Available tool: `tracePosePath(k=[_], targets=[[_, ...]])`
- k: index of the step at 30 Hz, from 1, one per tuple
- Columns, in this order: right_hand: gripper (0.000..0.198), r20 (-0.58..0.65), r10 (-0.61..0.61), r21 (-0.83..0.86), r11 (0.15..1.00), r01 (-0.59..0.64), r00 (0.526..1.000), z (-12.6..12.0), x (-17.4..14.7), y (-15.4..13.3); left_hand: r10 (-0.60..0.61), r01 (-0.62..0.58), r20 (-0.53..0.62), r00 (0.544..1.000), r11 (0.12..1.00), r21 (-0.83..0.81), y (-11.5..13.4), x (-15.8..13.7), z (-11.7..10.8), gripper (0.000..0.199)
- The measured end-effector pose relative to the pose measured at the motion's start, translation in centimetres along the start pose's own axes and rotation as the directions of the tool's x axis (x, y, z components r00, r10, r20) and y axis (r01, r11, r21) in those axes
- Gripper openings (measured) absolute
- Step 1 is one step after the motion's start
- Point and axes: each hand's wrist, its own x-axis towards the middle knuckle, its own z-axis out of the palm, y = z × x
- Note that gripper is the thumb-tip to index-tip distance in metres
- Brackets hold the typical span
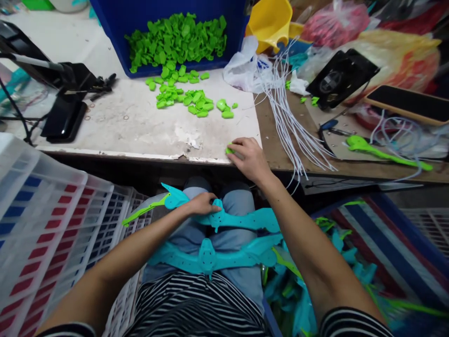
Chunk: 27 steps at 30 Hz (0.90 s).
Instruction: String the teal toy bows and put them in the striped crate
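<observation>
My left hand (pixel 204 204) is closed around the middle of a turquoise plastic wing-shaped part (pixel 245 221) above my lap. A thin lime-green arm (pixel 145 210) is joined to that part's left end. Across my thighs, nearer my body, lies a second turquoise part (pixel 231 256) of like shape. At the table's front edge, my right hand (pixel 249 157) has its fingers closed on a small green plastic piece (pixel 229 150), mostly covered by the fingertips. Several loose green pieces (pixel 196 100) lie on the tabletop farther back.
A blue bin (pixel 112 42) full of green pieces lies tipped toward me on the white table (pixel 140 131). White cords (pixel 284 112) hang over the table edge. A phone (pixel 414 103) rests at right. White crates (pixel 80 187) stand left; turquoise parts (pixel 301 304) fill a container at right.
</observation>
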Motion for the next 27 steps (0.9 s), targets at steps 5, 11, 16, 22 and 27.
tracePosePath(k=[5, 11, 16, 22, 27], targets=[[0.018, 0.062, -0.048, 0.22, 0.975, 0.033, 0.997, 0.0, -7.9, -5.2, -0.007, 0.001, -0.028, 1.0, 0.983, -0.186, 0.0, 0.2, -0.1, 0.022], [0.017, 0.114, -0.059, 0.158, 0.987, 0.041, 0.992, 2.9, -14.9, -6.7, -0.126, 0.145, 0.073, 0.989, 0.884, -0.445, -0.3, 0.7, -0.1, 0.035], [0.018, 0.065, -0.011, 0.124, 0.992, 0.003, 0.998, 4.1, -15.4, -6.9, -0.056, 0.119, 0.144, 0.988, 0.871, -0.477, -0.4, 0.7, -0.2, 0.041], [0.012, 0.038, 0.293, 0.246, 0.924, -0.293, 0.955, 4.7, -15.9, -7.8, 0.1, -0.038, 0.137, 0.985, 0.918, -0.394, -0.8, 0.5, 0.1, 0.052], [0.049, 0.299, 0.516, 0.33, 0.733, -0.594, 0.803, 5.1, -14.8, -6.2, 0.123, -0.109, 0.054, 0.991, 0.971, -0.214, -0.8, 0.5, 0.5, 0.045]])
